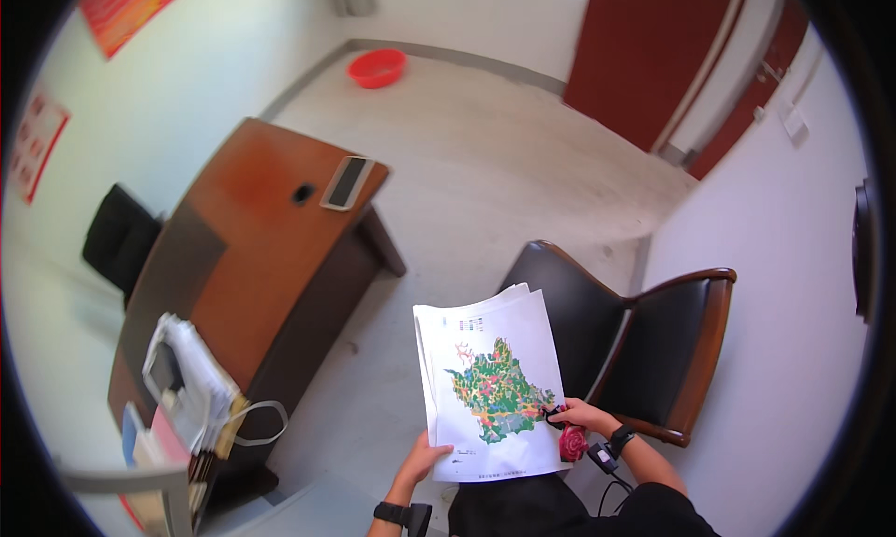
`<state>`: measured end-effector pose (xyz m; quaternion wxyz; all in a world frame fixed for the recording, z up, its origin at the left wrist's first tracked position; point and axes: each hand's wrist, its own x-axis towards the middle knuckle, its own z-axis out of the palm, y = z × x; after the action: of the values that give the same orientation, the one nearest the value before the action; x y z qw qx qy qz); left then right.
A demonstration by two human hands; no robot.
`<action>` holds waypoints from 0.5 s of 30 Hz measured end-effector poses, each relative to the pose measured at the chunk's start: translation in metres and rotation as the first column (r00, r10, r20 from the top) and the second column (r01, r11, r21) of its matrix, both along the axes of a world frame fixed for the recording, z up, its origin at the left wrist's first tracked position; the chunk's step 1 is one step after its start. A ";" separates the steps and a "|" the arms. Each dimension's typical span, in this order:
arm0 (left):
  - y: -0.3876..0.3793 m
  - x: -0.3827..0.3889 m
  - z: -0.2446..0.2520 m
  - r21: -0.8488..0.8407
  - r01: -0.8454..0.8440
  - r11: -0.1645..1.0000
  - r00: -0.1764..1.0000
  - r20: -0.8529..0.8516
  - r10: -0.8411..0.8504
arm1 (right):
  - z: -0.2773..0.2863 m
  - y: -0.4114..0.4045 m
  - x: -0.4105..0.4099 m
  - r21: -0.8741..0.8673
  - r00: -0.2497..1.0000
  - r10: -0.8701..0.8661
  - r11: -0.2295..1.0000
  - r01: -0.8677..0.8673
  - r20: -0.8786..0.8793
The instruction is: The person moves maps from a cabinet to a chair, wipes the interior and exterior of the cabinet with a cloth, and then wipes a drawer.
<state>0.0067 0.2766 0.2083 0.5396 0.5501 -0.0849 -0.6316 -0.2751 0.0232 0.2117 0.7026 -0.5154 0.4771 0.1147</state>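
A stack of large white sheets (441,369) is held up in front of my lap, its top sheet printed with a colored map (500,390). My left hand (425,460) grips the stack's lower left edge, thumb on top. At the right edge, my right hand (586,416) pinches the sheets together with a small black object, too covered to identify. Just below those fingers hangs a red rose-shaped item (574,444); whether it joins the black object cannot be told. Each wrist wears a black band, and a small device with a cable (602,458) sits by my right forearm.
A black padded chair with wooden trim (658,358) stands close on the right. On the left, a brown desk (245,278) bears a white-framed dark tablet-like object (346,183) and piled papers (192,383). A red basin (378,69) lies on the floor by the far wall.
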 end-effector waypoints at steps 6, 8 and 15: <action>0.116 -0.088 0.090 -0.067 -0.240 0.969 0.841 0.483 0.242 | 0.094 0.031 0.041 -0.275 0.848 0.483 0.864 -0.422 0.219; 0.163 -0.135 0.130 -0.083 -0.320 0.944 0.713 0.635 0.298 | 0.138 0.070 0.029 -0.222 0.845 0.472 0.878 -0.425 0.250; 0.267 -0.284 0.307 -0.128 -0.685 0.718 0.516 0.610 0.601 | 0.273 0.156 0.045 -0.426 0.586 0.750 0.658 -0.621 0.306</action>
<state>-0.2772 0.5435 0.5157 0.6396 0.7482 -0.0043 -0.1760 -0.2299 0.1795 0.4852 0.6145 -0.7630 0.0697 0.1878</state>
